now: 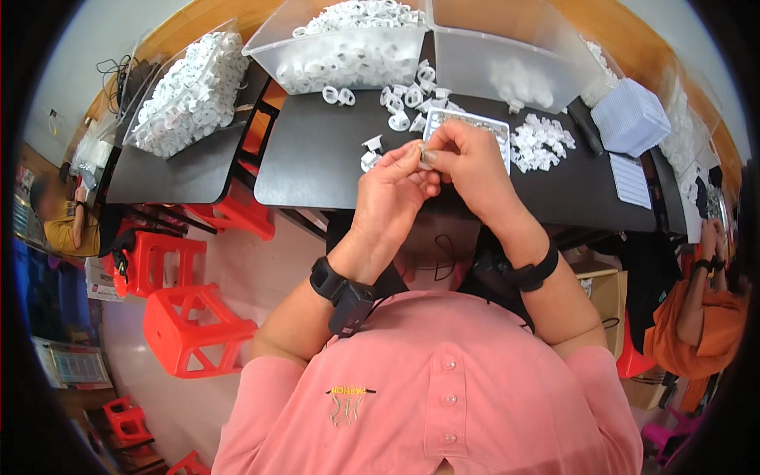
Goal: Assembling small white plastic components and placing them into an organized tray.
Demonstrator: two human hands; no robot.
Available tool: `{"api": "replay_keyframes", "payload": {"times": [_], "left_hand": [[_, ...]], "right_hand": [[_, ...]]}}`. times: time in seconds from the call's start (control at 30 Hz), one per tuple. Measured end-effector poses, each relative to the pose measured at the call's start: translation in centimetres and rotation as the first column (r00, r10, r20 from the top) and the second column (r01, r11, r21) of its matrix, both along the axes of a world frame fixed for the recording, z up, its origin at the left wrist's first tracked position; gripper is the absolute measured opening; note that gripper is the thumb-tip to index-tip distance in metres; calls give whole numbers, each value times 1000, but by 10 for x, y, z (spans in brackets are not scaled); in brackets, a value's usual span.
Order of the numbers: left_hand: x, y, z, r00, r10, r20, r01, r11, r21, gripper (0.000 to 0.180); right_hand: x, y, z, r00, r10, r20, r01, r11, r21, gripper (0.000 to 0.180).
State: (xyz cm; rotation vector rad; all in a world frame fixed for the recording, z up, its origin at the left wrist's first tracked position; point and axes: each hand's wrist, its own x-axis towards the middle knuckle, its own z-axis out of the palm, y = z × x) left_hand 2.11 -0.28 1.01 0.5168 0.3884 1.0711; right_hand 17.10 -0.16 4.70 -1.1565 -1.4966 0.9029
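Observation:
My left hand and my right hand meet above the front part of the black table. Their thumbs and fingertips pinch together around something small that I cannot make out. Partly behind my right hand lies a white tray with small parts in it. A pile of small white plastic pieces spreads just right of the tray. Left of my fingertips stand a couple of white plastic fittings, and more round white fittings are heaped beyond my hands.
Clear bins of white parts line the far side, with another bag of them at left. A stack of white trays and a printed card lie at right. Red stools stand left; other people sit at both sides.

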Motion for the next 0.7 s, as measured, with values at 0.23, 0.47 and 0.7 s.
{"api": "replay_keyframes", "payload": {"times": [0.23, 0.47, 0.7], "left_hand": [[-3, 1, -3, 999, -40, -13, 40, 998, 38, 28], [-1, 2, 3, 999, -32, 1, 32, 999, -22, 26], [-2, 2, 4, 998, -56, 19, 57, 997, -48, 27]], "right_hand": [[-6, -7, 10, 987, -14, -160, -11, 988, -156, 11], [-12, -5, -11, 985, -83, -152, 89, 995, 33, 7], [-13, -12, -10, 980, -77, -183, 92, 993, 74, 6]]}}
